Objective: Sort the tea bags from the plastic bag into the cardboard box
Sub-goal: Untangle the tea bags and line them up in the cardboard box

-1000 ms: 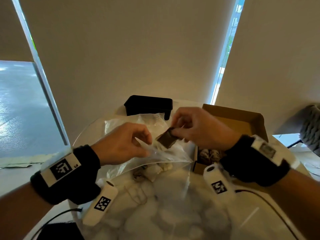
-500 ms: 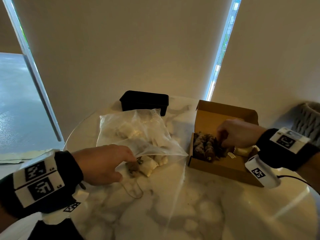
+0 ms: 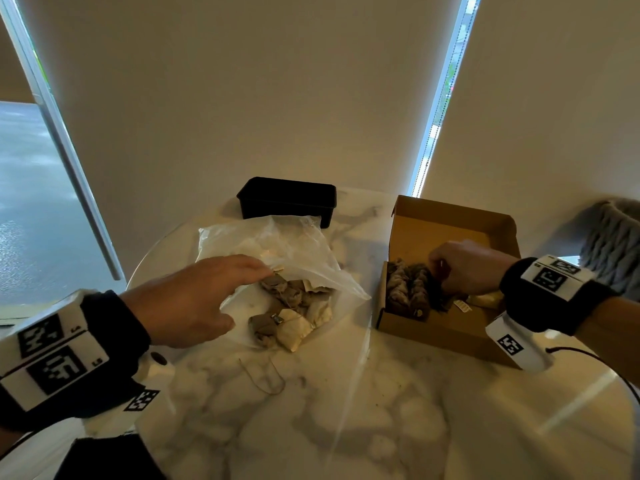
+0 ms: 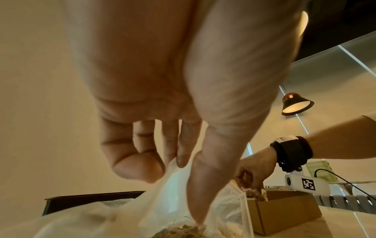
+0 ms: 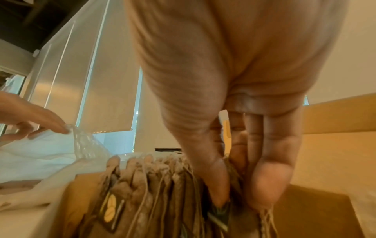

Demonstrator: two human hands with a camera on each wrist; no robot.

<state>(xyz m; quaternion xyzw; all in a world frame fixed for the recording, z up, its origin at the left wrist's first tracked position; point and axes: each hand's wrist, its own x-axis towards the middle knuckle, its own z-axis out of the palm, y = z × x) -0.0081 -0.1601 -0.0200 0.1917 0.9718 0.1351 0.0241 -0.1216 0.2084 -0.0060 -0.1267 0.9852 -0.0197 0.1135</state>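
We're mid-sort: a row of tea bags (image 3: 408,289) already stands on edge in the cardboard box (image 3: 450,327), while a pile of loose tea bags (image 3: 291,313) is left in the plastic bag (image 3: 277,244) on the table (image 3: 381,427). Our right hand (image 3: 464,268) pinches a dark tea bag (image 5: 220,209) between thumb and fingers, seating it in the row; a second ago it held that bag up over the plastic bag. Our left hand (image 3: 194,299), which then clutched the plastic, now lifts the bag's mouth with nearly straight fingers.
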